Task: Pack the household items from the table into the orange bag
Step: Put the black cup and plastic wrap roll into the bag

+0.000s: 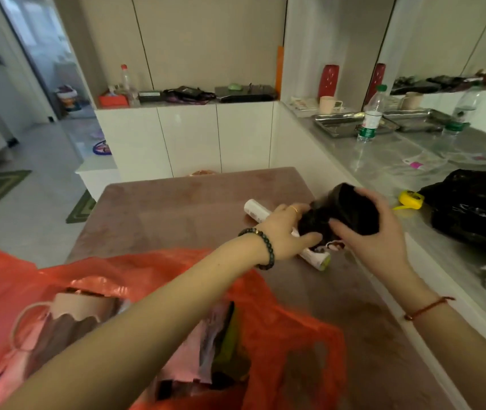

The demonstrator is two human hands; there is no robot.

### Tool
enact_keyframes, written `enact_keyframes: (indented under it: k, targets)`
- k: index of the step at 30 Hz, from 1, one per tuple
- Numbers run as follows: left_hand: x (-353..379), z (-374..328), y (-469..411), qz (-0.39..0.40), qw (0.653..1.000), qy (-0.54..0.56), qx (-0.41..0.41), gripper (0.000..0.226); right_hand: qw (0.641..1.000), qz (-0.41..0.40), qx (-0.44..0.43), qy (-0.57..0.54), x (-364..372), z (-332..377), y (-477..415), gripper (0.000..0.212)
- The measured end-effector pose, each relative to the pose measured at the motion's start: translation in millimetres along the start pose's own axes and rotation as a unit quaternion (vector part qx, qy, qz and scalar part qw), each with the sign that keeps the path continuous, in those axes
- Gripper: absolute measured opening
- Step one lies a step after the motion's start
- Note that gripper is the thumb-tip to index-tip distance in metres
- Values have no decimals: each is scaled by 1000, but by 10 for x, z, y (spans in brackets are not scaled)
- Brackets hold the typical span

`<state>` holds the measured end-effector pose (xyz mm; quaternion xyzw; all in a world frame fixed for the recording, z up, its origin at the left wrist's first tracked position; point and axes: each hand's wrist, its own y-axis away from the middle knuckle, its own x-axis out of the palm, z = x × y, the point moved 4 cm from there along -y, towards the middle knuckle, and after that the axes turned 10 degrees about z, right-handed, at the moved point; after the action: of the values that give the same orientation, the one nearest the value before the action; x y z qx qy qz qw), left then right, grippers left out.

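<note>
Your brown table (200, 208) fills the middle of the view. The orange bag (289, 329) lies open across its near edge at 7 o'clock, with your left forearm reaching over its mouth. On the grey counter (383, 161) at 3 o'clock sits a crumpled black plastic sack (478, 208).

The black bundle (348, 208) is at 2 o'clock from the table's centre, held between both hands. Your right hand (374, 238) wraps it from the right, fingers curled over the top and thumb pressed on the near face. Your left hand (286, 232) grips its left end, thumb beneath.

Inside the bag, at 8 o'clock, a pink mug (67, 318) lies tilted among other packed things. A white roll (255, 210) lies on the table under the bundle, running from 10 to 4 o'clock; you cannot tell whether the two touch. A yellow tape measure (411, 199) lies on the counter, at 3 o'clock from the bundle.
</note>
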<state>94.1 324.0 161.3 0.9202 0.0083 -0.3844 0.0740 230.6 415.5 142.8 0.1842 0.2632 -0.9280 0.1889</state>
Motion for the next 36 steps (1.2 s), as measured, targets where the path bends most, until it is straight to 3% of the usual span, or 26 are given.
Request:
enact_keyframes:
  k: [2, 4, 8, 11, 15, 18, 20, 23, 26, 28, 31, 34, 36]
  targets:
    - [-326, -138, 360, -97, 992, 22, 73, 51, 997, -18, -68, -30, -156, 642, 80, 60]
    - [-623, -249, 779, -138, 979, 56, 138, 49, 990, -23, -109, -86, -229, 1205, 240, 55]
    - [-992, -335, 1636, -130, 953, 130, 239, 65, 967, 43, -146, -203, 32, 2060, 660, 42]
    - [-1046, -120, 2108, -93, 946, 167, 261, 83, 954, 103, -137, -248, 442, 2381, 973, 41]
    - [-918, 446, 2555, -46, 968, 144, 203, 90, 947, 209, -67, -234, 967, 2313, 1400, 54]
    - [-665, 918, 2756, 46, 992, 64, 103, 92, 903, 386, 49, -180, 1309, 1999, 1727, 67]
    - [-483, 1186, 2809, 102, 994, -5, 41, 90, 875, 444, 134, -140, 1515, 1722, 1925, 69]
    - [-376, 1429, 2780, 89, 987, -132, 4, 84, 893, 395, 199, -86, 1777, 1403, 2018, 72]
    - [-412, 1495, 2706, 54, 982, -182, -7, 82, 943, 217, 202, -149, 1908, 1280, 1801, 72]
    - [-480, 1495, 2644, 30, 984, -176, -20, 78, 962, 144, 167, -159, 1960, 1275, 1587, 72]
    - [-560, 1467, 2562, 0, 983, -181, -31, 70, 969, 202, 136, -40, 2115, 1222, 1393, 82]
    - [-574, 1450, 2503, -12, 981, -191, -29, 65, 947, 279, 152, 48, 2163, 1164, 1332, 94]
    - [-585, 1410, 2466, -26, 983, -182, -2, 58, 929, 342, 114, 78, 2093, 1257, 1294, 87]
